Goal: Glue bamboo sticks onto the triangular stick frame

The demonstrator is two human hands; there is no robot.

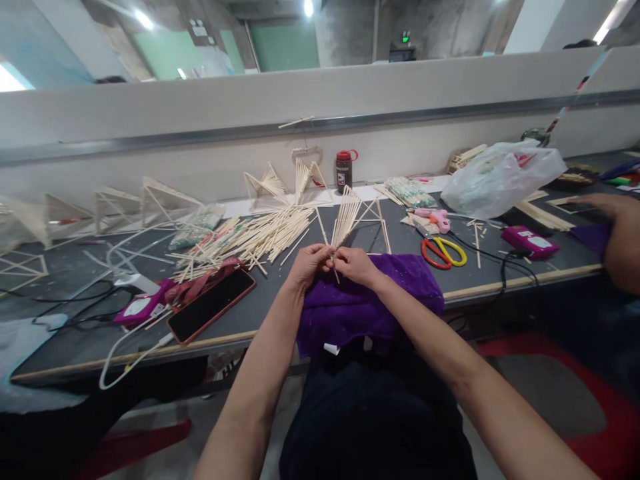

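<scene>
A fan-shaped frame of thin wooden sticks [349, 210] stands upright at the table's front edge. My left hand [311, 265] and my right hand [356, 267] meet at its lower end, both with fingers closed in a pinch on the sticks. The exact spot between the fingertips is too small to make out. Beneath my hands a purple cloth [370, 307] hangs over the edge. To the left lies a loose pile of sticks [277, 230]. Scissors with red and yellow handles [444, 253] rest to the right, beside a pink glue gun [434, 219].
A phone [213, 305] lies front left by a magenta box [145, 305] with cables. Finished stick frames [267, 187] and a red-lidded bottle [344, 172] stand behind. At right are a plastic bag [503, 180], another magenta box [530, 242] and another person's hand [613, 207].
</scene>
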